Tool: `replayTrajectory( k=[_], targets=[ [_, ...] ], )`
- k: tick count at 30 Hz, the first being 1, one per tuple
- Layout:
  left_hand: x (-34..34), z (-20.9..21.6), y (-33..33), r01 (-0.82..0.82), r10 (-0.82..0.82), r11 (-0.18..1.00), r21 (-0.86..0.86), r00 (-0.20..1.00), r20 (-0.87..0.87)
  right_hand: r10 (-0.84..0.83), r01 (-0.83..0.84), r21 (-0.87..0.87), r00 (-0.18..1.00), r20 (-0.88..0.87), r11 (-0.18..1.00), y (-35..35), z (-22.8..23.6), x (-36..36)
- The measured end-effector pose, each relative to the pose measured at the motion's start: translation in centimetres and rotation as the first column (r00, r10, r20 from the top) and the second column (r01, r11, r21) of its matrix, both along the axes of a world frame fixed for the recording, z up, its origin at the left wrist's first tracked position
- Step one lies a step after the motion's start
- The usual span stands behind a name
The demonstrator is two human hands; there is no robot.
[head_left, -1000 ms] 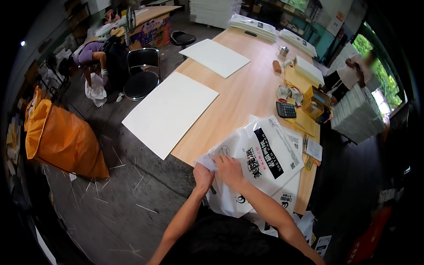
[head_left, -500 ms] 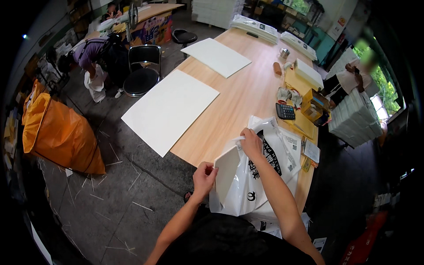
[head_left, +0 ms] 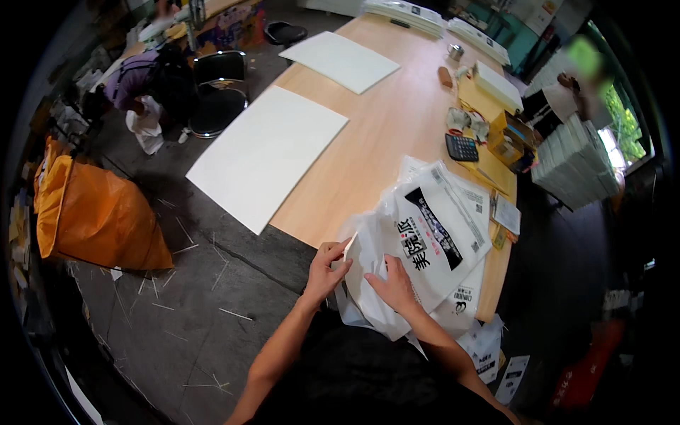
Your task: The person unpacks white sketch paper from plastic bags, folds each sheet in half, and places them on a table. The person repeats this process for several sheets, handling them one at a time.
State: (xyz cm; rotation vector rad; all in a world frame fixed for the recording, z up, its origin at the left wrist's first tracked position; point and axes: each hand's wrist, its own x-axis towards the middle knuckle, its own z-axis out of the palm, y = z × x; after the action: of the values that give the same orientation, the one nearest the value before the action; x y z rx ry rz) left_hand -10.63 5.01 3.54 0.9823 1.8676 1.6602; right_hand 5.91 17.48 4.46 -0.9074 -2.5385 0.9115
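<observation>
At the table's near edge lies a printed white plastic bag (head_left: 435, 227), with a pale board or paper stack (head_left: 351, 244) showing at its left end. My left hand (head_left: 327, 273) is closed on that left edge, fingers over the top corner and thumb beneath. My right hand (head_left: 395, 285) rests on the bag's crumpled left part, thumb and forefinger apart. How far the stack reaches inside the bag is hidden. More printed plastic bags (head_left: 462, 301) lie under this one and hang by the near right corner.
Two white boards (head_left: 273, 152) (head_left: 341, 60) lie on the wooden table (head_left: 319, 202). A calculator (head_left: 462, 147), gloves (head_left: 464, 122) and a yellow box (head_left: 506, 138) line its right side. An orange sack (head_left: 99, 216) and chair (head_left: 216, 106) stand left. Two people work nearby.
My right hand has let go of the bag's upper edge and come down onto its near part. The bag's printed face now lies flatter and further right. My left hand stays at the edge.
</observation>
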Motion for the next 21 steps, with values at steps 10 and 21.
replayTrajectory(
  k=[10,21],
  targets=[
    [3.3,3.4,1.3,0.055,-0.032,0.996,0.07,0.955,-0.296,-0.167,0.167,-0.168,0.986,0.012,0.972,-0.6,-1.3,2.7],
    [0.9,-3.7,-0.1,-0.126,0.142,0.99,-0.066,0.837,0.529,-0.211,0.202,-0.167,0.977,-0.037,0.965,-1.0,-6.6,3.5]
  ],
)
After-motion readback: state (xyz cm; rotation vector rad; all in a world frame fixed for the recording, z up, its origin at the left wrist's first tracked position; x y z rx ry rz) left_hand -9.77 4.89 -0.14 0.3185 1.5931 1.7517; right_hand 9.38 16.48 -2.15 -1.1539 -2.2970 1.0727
